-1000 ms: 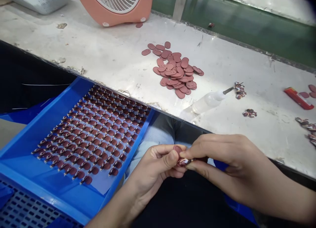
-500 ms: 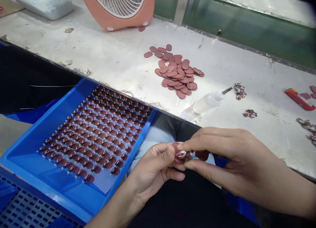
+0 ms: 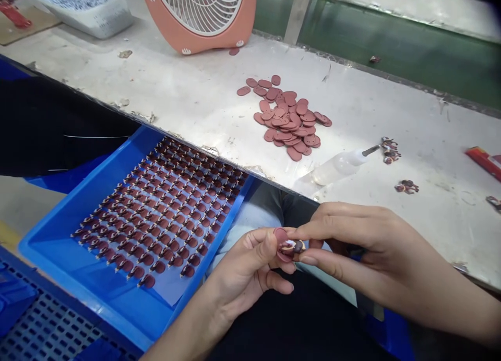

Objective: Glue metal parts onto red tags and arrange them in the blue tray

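Note:
Above my lap, my left hand pinches a reddish-brown oval disc between thumb and fingers. A small painted figurine, dark-topped with white and tan parts, lies against this disc. From the right, my right hand closes thumb and index finger around the figurine's outer end; the exact contact is partly hidden. On the bench beyond the hands lies a clear squeeze bottle with a thin dark nozzle. Its tip points at a few loose figurines, and another small cluster lies nearer.
A pile of brown oval discs covers the bench middle. Left below the bench edge, a blue tray holds rows of discs with figurines. An orange fan and a white basket stand behind. A red object lies at right.
The whole view has shifted slightly, moving the bench items to the right. The right thumb has come a little away from the disc, showing more of the figurine; the left hand keeps its pinch.

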Demonstrator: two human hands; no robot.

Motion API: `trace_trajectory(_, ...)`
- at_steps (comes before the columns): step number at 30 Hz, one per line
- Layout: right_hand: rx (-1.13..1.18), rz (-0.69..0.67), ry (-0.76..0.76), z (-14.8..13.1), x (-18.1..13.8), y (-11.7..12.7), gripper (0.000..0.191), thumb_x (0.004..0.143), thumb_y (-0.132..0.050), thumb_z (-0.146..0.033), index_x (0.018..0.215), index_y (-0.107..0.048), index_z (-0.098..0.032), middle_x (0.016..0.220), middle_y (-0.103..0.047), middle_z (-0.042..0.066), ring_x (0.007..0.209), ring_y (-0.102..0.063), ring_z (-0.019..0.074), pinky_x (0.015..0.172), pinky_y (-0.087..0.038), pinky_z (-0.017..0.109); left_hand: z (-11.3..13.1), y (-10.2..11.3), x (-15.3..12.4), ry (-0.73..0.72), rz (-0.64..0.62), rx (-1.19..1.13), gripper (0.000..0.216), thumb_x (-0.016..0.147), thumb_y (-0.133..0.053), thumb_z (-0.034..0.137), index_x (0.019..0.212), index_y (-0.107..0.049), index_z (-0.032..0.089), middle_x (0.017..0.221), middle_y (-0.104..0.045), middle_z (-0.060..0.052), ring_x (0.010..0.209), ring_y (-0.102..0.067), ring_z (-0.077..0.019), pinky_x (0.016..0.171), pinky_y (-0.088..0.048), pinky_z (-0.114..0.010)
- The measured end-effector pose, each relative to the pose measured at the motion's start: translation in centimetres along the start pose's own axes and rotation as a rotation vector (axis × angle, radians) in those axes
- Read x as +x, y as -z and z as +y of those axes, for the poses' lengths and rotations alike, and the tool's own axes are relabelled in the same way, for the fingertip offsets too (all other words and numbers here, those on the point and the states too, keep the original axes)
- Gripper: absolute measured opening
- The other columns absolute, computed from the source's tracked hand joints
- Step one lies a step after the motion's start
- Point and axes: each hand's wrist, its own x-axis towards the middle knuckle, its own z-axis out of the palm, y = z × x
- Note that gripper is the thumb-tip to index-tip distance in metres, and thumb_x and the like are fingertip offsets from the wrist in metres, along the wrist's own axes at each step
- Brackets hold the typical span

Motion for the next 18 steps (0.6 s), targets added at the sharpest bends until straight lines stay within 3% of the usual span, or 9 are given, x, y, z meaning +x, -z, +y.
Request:
trace_trajectory(6, 0.023, 0.108, 0.073, 0.4, 0.5, -1.0, 0.018, 0.094, -0.065, -0.019, 0.110, -0.068, -0.027, 0.080, -0.064, -0.005, 0.067, -0.060, 0.0054, 0.060, -0.048, 0.016, 0.2, 0.6, 0.1, -0.045, -0.034, 0.065, 0.055, 0.074, -0.076, 0.059, 0.107, -0.076, 0.015, 0.089, -0.073, -0.007, 0.070, -0.067, -0.0109, 0.051, -0.060, -0.018)
trace_trajectory(8, -0.087, 0.237, 0.136, 0.6, 0.5, -1.9, 0.017, 0.092, -0.066, -0.013, 0.107, -0.068, -0.020, 0.081, -0.064, -0.002, 0.068, -0.060, 0.0065, 0.061, -0.049, 0.016, 0.0, 0.5, 0.0, -0.150, 0.076, 0.092, 0.056, 0.072, -0.076, 0.060, 0.108, -0.075, 0.017, 0.089, -0.072, -0.006, 0.071, -0.068, -0.0116, 0.052, -0.060, -0.018)
trace_trajectory(12, -0.413, 0.461, 0.262, 1.3, 0.5, -4.6, 0.019, 0.088, -0.068, -0.006, 0.106, -0.067, -0.012, 0.082, -0.067, 0.004, 0.069, -0.063, 0.0118, 0.063, -0.052, 0.022, -0.6, -0.2, -0.6, -0.451, 0.362, 0.197, 0.032, 0.064, -0.090, 0.038, 0.083, -0.072, 0.019, 0.074, -0.066, 0.002, 0.064, -0.061, -0.0094, 0.051, -0.056, -0.016)
trace_trajectory(18, -0.460, 0.441, 0.392, 2.1, 1.4, -7.3, 0.024, 0.087, -0.066, -0.003, 0.111, -0.066, -0.007, 0.083, -0.070, 0.008, 0.067, -0.064, 0.0153, 0.061, -0.052, 0.026, -0.8, -0.7, -1.0, -0.600, 0.500, 0.385, 0.025, 0.071, -0.086, 0.032, 0.074, -0.065, 0.019, 0.080, -0.070, 0.000, 0.063, -0.056, -0.0086, 0.051, -0.049, -0.016)
